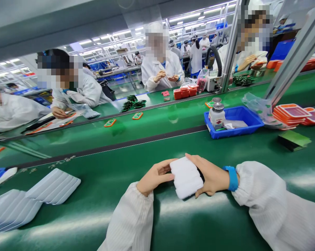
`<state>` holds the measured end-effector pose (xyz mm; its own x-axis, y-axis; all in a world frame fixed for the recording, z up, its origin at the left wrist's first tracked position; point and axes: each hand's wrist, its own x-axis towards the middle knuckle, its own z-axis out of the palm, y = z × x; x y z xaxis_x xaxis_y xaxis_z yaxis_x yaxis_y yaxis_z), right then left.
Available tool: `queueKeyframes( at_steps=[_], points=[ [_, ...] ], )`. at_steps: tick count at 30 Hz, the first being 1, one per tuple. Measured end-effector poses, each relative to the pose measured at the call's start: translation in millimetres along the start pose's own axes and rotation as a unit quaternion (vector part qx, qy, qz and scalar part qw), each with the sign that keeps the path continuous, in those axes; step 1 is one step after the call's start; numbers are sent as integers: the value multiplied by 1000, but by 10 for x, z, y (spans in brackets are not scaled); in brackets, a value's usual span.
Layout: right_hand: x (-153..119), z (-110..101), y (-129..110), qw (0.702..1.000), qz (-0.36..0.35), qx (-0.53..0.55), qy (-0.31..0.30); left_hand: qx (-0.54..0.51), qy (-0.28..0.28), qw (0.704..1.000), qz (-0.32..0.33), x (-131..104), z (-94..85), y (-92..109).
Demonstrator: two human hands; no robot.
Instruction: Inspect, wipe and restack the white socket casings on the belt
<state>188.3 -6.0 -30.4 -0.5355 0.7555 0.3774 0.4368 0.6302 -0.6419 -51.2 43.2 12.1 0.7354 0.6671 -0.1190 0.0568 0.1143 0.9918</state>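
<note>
through the head camera i have both hands out over the green bench [107, 167], with a white ridged block [187, 177] held between them. the left hand [153, 177] closes on its left edge, thumb and fingers bent in close; the right hand [215, 176], blue band [232, 178] at the wrist, is spread wider and wraps the right side. something dark shows between block and right palm, but i can't tell what it is. as for progress, i see the block gripped and raised a little toward me, tilted; whether its layers are separate pieces or one part, and how much handling it has had, i can't tell from here. it isn't set down.

off to my left, two fanned stacks of pale panels [54, 186] lie on the bench, overlapping at a corner. ahead and right sits a blue tray [241, 131] with a white bottle [217, 116] in it, a clear bag [258, 106] just behind its right end, then orange-framed panels [290, 115] in a pile and a green stack [294, 139] nearer me. a dark strip [120, 140] divides my bench from the line beyond, where small orange-edged boards [110, 122] lie and co-workers [159, 69] sit. what gets in my way is the block itself: it hides some fingertips.
</note>
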Motion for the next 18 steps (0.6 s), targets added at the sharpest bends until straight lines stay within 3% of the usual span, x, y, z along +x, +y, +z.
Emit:
queueKeyframes(
  at_steps=[11,15,18],
  points=[
    [12,12,31,1000,-14,-2,10,21,29,999,-22,18,27,21],
    [23,50,34,996,-31,-81,33,89,81,991,-62,16,106,67],
    [51,67,3,981,-83,-163,58,115,125,982,-84,38,113,39]
  ],
)
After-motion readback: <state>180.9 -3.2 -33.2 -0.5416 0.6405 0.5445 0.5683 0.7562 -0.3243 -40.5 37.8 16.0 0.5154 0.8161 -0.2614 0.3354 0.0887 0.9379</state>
